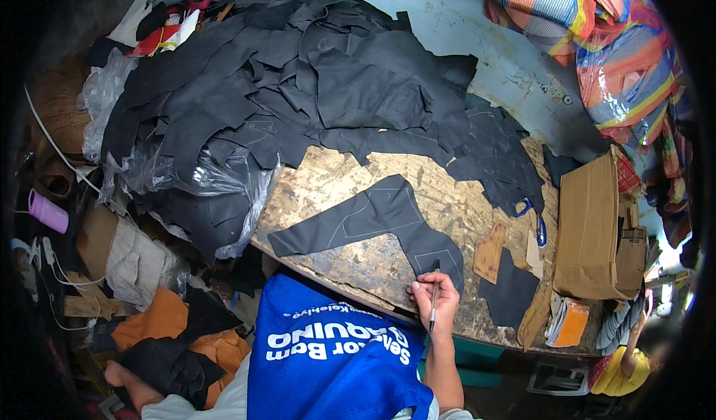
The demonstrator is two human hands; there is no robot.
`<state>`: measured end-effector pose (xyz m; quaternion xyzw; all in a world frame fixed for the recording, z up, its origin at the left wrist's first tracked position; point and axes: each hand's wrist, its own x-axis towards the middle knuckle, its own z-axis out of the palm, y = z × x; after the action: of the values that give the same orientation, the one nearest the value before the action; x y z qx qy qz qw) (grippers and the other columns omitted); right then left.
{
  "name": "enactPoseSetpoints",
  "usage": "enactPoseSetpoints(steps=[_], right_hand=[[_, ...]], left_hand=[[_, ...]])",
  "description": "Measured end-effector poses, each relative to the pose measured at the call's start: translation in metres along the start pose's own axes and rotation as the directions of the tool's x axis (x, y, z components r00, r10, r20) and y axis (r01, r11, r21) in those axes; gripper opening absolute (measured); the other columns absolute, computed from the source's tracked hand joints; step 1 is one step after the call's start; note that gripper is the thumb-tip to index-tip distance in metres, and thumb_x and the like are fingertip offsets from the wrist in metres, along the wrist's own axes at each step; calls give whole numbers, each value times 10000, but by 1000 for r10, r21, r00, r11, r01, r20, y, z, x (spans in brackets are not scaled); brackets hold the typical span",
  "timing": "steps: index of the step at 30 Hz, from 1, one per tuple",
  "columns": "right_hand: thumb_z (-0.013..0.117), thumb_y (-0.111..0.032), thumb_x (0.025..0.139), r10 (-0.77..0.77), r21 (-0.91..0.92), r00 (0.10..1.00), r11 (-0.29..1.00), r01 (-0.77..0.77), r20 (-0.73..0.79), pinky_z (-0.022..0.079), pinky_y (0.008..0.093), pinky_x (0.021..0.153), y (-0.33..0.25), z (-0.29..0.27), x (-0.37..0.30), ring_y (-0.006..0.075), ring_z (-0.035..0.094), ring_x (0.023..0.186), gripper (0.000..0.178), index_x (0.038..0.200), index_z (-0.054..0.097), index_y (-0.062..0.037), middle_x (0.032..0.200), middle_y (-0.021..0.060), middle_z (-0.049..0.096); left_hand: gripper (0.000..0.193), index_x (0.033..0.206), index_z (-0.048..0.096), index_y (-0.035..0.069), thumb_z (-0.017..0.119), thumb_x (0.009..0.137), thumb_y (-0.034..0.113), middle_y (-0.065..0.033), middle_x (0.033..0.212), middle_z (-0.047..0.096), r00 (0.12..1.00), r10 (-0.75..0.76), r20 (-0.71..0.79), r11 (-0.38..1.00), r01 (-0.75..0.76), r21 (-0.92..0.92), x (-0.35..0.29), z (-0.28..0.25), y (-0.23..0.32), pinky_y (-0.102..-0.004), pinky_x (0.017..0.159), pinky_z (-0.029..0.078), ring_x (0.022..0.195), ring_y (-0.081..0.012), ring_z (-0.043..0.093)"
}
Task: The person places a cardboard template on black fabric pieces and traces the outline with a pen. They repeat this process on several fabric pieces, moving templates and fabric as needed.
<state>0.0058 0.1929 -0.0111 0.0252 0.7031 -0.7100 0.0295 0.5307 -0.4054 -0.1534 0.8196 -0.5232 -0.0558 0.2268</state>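
My right hand (438, 295) is closed around a slim pen (432, 314), over the lower right end of a black leather-like piece (373, 213). That angular piece lies flat on the worn wooden table (328, 174), with thin pale outlines drawn on it. One four-sided outline sits just above my fingers. My left hand (125, 381) is low at the left, away from the table, beside dark and orange scraps; its fingers are not clear. Right of the pen lie a brown template (489, 253) and a smaller black piece (509, 289).
A big heap of black sheets (358, 77) covers the table's far side. Blue-handled scissors (541, 231) lie near a cardboard box (585, 226) at the right. Clear plastic (231, 174) hangs over the left edge. Another person in yellow (623, 371) is at the lower right.
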Motion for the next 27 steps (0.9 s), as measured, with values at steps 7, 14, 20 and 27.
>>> enactPoseSetpoints(steps=[7, 14, 20, 27], right_hand=[[655, 36, 819, 13, -31, 999, 999, -14, -45, 506, 208, 585, -2, 5, 1, 104, 632, 674, 170, 938, 535, 20, 758, 61, 624], [661, 32, 813, 24, -6, 1000, 1000, -24, -7, 512, 214, 579, 2, 1, 2, 109, 633, 673, 172, 936, 541, 31, 736, 63, 624], [666, 54, 800, -42, 30, 999, 999, 42, -10, 509, 200, 599, 9, -1, 1, 107, 632, 708, 175, 933, 553, 39, 777, 58, 614], [704, 55, 762, -123, -68, 992, 990, 121, -24, 525, 217, 638, 13, -4, -4, 96, 621, 712, 201, 917, 575, 55, 887, 83, 602]], left_hand=[[392, 1164, 607, 72, 647, 777, 125, -146, 1121, 626, 997, 37, 67, 999, -36, -16, -16, 10, 6, -380, 862, 459, 991, -281, 599], [404, 1195, 571, 30, 639, 801, 85, -149, 1174, 601, 999, 30, -32, 999, -29, 32, -5, -19, 39, -370, 924, 428, 1062, -268, 574], [415, 1222, 540, -7, 631, 821, 51, -152, 1219, 580, 648, 727, -228, 516, -734, -442, -141, -83, 296, -360, 977, 402, 1124, -257, 553], [469, 1143, 587, 34, 627, 676, 30, -131, 1167, 588, -595, 791, -143, -595, -695, -404, -442, -48, 496, -608, 1052, 210, 1187, -286, 512]])
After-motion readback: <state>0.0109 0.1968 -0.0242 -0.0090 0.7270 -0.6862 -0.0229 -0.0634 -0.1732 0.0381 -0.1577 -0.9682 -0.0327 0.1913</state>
